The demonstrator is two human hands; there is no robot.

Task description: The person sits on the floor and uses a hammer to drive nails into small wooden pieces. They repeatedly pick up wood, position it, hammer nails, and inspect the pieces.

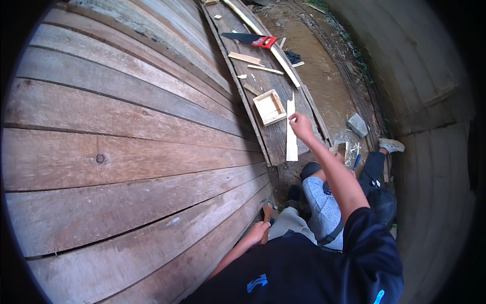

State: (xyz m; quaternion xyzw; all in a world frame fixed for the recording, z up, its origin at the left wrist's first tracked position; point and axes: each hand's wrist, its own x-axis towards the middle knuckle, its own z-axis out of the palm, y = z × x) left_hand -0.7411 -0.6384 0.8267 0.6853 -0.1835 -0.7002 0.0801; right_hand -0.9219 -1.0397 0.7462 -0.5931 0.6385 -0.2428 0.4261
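Note:
Down by my legs, my left hand (259,232) is wrapped round the wooden handle of a hammer (267,220), its metal head pointing up and away. My right arm reaches out over the bench, and my right hand (300,125) is closed in a pinch. Whatever its fingertips hold, if anything, is too small to make out. Just under that hand lies a pale wooden strip (292,144) with a jagged far end. Left of the strip sits a shallow square wooden box (270,107) with low sides, touching or nearly touching it.
Farther up the plank bench (276,144) lie a red-handled handsaw (253,39), a long pale stick (286,66) and several offcuts. A board wall (126,137) stands left. At right, a person in grey (324,205) crouches beside a stone block (358,125) and a blue-handled tool (357,160).

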